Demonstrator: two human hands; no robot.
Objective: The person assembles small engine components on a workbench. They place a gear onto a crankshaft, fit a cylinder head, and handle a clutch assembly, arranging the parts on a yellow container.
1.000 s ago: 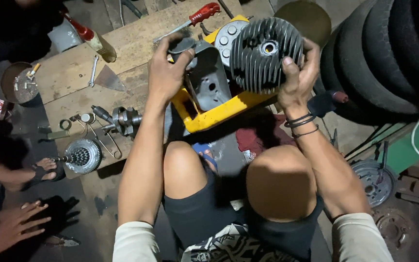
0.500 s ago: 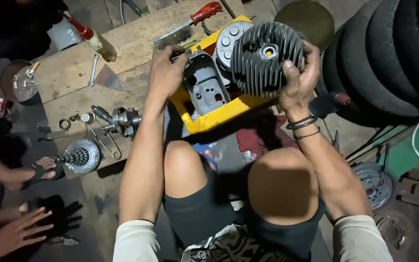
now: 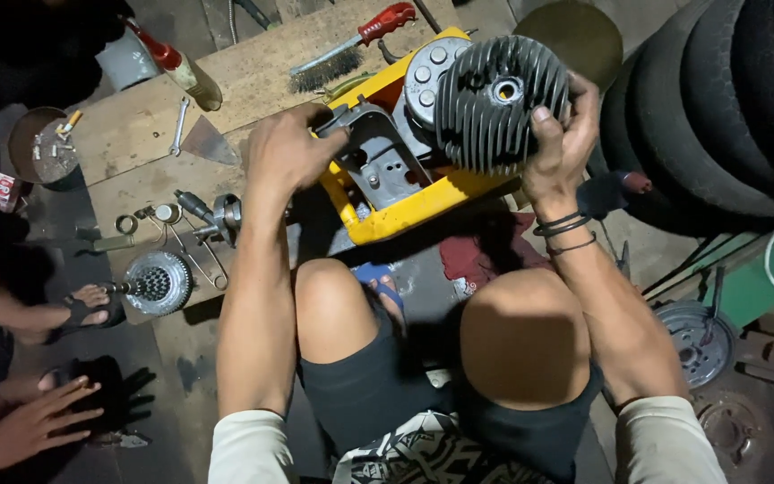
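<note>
Gripping finned cylinder head [image 3: 499, 103] with right hand [image 3: 559, 148]: thumb up across front fins, fingers wrapped round right rim, palm behind. Right forearm running up from lower right, wrist bent inward, dark bands on wrist. Head held tilted, fin face toward camera, central hole visible, raised just above grey engine block [image 3: 385, 161] and overlapping round grey plate with bolts behind it. Left hand [image 3: 290, 154] closed down on left edge of engine block, knuckles up, fingertips hidden under rim, so exact hold unclear. Left arm straight out from lower left, elbow over left knee. Engine block seated in yellow tray [image 3: 405, 211] on wooden board [image 3: 226, 85], just beyond both bare knees. Cylinder head right of left hand, well apart from it, block between. Wire brush with red handle [image 3: 351, 49] lying on board behind tray. Small wrench [image 3: 179, 125] and metal scraper [image 3: 208, 143] left of left hand. Clutch-like gear part [image 3: 156, 282] at board's near left corner. Stacked tyres [image 3: 718, 99] at right. Another person's hand [image 3: 42, 421] flat on floor, lower left.
</note>
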